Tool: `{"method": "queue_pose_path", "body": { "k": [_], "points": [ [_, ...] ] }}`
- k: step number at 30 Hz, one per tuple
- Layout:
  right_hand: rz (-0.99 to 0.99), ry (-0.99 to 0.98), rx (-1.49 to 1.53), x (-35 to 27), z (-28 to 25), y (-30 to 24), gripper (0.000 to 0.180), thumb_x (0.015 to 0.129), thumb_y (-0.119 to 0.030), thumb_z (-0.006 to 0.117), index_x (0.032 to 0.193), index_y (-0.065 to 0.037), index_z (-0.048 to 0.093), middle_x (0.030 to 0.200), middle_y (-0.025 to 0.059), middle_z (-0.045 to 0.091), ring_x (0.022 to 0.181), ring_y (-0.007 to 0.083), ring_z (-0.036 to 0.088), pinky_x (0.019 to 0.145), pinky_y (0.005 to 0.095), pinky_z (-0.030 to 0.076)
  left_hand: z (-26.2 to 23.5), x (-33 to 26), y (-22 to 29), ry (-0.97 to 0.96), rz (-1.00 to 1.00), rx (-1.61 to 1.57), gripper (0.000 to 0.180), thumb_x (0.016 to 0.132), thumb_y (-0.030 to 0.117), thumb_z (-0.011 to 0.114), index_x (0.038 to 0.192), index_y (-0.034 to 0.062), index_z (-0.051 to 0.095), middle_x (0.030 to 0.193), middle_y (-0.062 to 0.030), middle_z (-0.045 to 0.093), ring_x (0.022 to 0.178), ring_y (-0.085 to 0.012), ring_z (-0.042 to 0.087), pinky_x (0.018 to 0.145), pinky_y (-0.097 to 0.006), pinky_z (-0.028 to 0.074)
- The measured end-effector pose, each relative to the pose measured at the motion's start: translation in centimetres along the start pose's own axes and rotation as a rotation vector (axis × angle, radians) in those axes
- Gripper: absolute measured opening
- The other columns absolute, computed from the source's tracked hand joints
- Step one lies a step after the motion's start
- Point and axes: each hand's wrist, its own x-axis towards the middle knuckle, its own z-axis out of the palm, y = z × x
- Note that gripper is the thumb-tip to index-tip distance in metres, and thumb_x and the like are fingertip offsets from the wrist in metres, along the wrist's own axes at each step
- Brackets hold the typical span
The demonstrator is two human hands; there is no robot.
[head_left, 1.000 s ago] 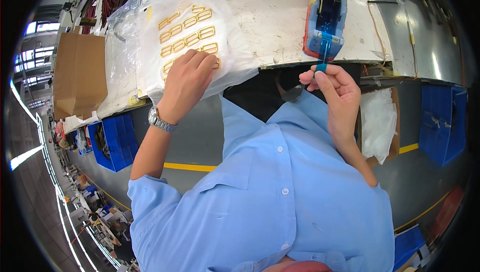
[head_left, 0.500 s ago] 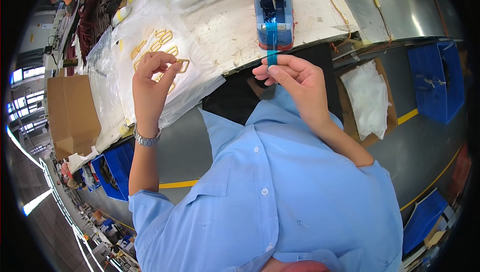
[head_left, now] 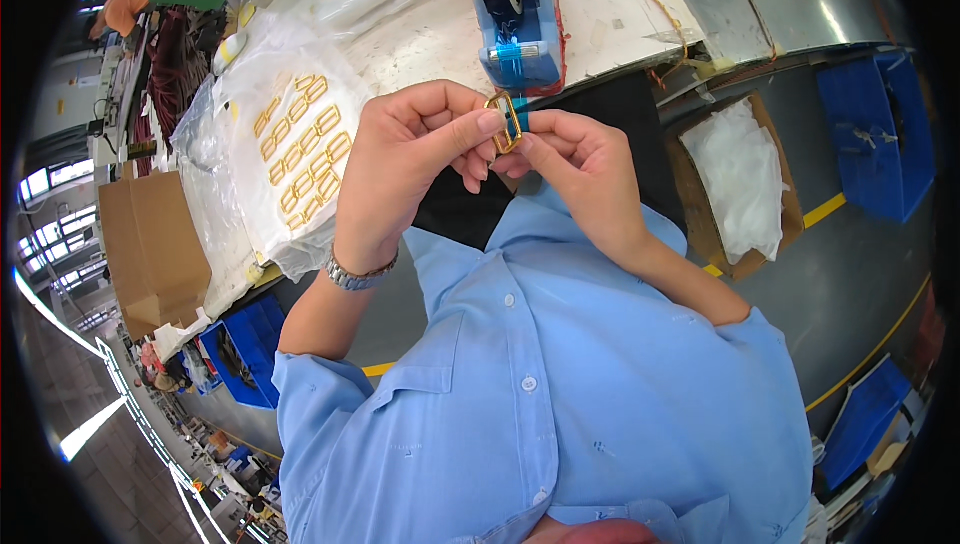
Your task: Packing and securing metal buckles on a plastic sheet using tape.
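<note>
My left hand (head_left: 410, 159) pinches a small gold rectangular buckle (head_left: 502, 122) between thumb and forefinger, just below a blue tape dispenser (head_left: 515, 14) on the workbench. My right hand (head_left: 575, 169) meets it from the right and holds a short strip of blue tape (head_left: 521, 120) against the buckle. A metal watch (head_left: 358, 275) sits on my left wrist. To the left, several more gold buckles (head_left: 300, 149) lie in rows on a clear plastic sheet.
The white workbench (head_left: 640, 4) curves along the top. A brown cardboard box (head_left: 150, 244) stands at the left, blue bins (head_left: 875, 134) at the right and lower left, and a box lined with white plastic (head_left: 740, 179) on the grey floor.
My left hand lifted a gold buckle off the sheet and brought it to my right hand. My right hand pulled a blue tape strip from the dispenser; both now meet.
</note>
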Motion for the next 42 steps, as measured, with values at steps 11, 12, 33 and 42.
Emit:
{"method": "queue_pose_path", "body": {
  "k": [11,12,33,42],
  "points": [
    [0.003,0.001,-0.063,-0.3,0.2,-0.8,0.028,0.106,-0.001,0.06,0.131,0.007,0.07,0.106,0.0108,0.081,0.096,0.0148,0.077,0.088,0.0268,0.06,0.5,1.3,0.0,0.014,-0.049,0.076,0.017,0.1,0.013,0.077,0.098,-0.004,0.073,0.079,-0.0052,0.072,0.066,-0.0097,0.068,0.058,-0.024,0.058],
    [-0.012,0.007,-0.078,-0.4,0.2,-0.9,0.028,0.106,-0.001,0.06,0.131,0.008,0.07,0.106,0.0111,0.081,0.096,0.0147,0.077,0.088,0.0267,0.061,0.6,1.5,0.1,0.012,-0.049,0.077,0.017,0.1,0.013,0.077,0.098,-0.004,0.073,0.079,-0.0052,0.072,0.066,-0.0097,0.068,0.058,-0.024,0.058],
    [0.152,-0.02,-0.058,0.9,-0.9,-0.9,0.028,0.105,-0.01,0.07,0.124,0.01,0.073,0.106,0.0162,0.081,0.094,0.0154,0.077,0.086,0.0276,0.063,-0.4,2.0,-3.8,0.097,0.057,-0.046,0.019,0.104,0.017,0.073,0.101,-0.002,0.075,0.082,-0.0019,0.07,0.067,-0.005,0.059,0.057,-0.021,0.045],
    [0.1,-0.059,0.121,0.8,-0.8,-1.2,0.027,0.106,-0.014,0.069,0.119,0.01,0.075,0.105,0.0152,0.08,0.092,0.0177,0.078,0.086,0.0289,0.064,-0.2,2.9,-5.9,-0.038,-0.02,-0.219,0.028,0.103,0.015,0.073,0.124,-0.0036,0.077,0.098,-0.0038,0.077,0.083,-0.0063,0.065,0.074,-0.022,0.053]
  ]
}}
